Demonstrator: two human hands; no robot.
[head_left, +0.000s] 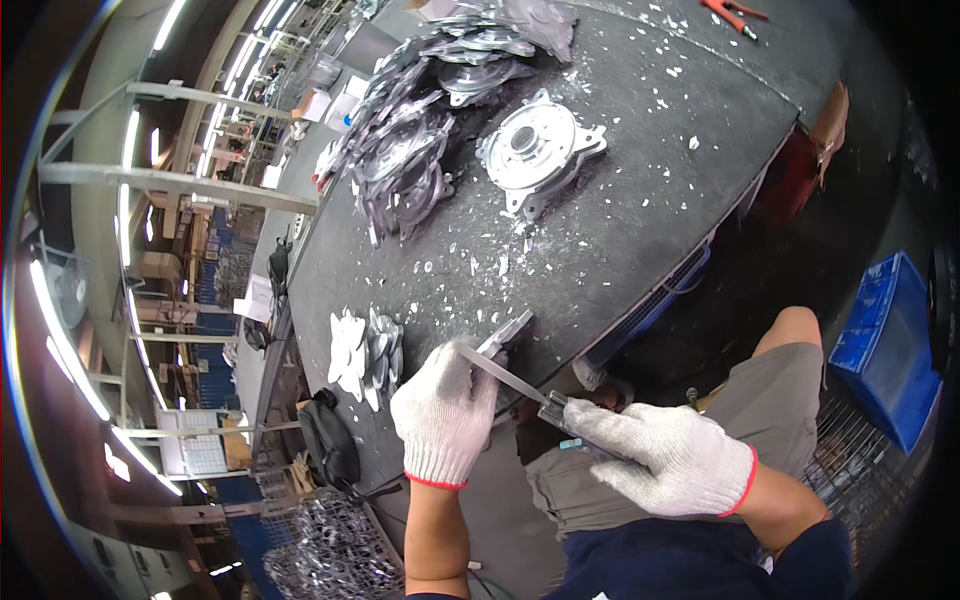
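Both my hands wear white knit gloves with red cuffs. My left hand (447, 412) is closed on a silvery metal casting (511, 331), seen nearly edge-on at the table's near edge; my fingers cover much of it. My right hand (672, 452) grips a dark-bodied hand tool with a long, flat grey file-like blade (508, 376). That blade slants up and left, its tip by my left fingers and the casting. Whether blade and casting touch, I cannot tell. Just left of my left hand stand several silvery castings (366, 352) close together.
A round flanged casting (515, 155) lies flat on the dark table (610, 255) beside a big heap of castings (405, 150). Metal chips litter the tabletop. An orange-red air gun (733, 14) lies at the far right. A blue bin (884, 345) stands at right, a wire basket of parts (330, 550) lower left.
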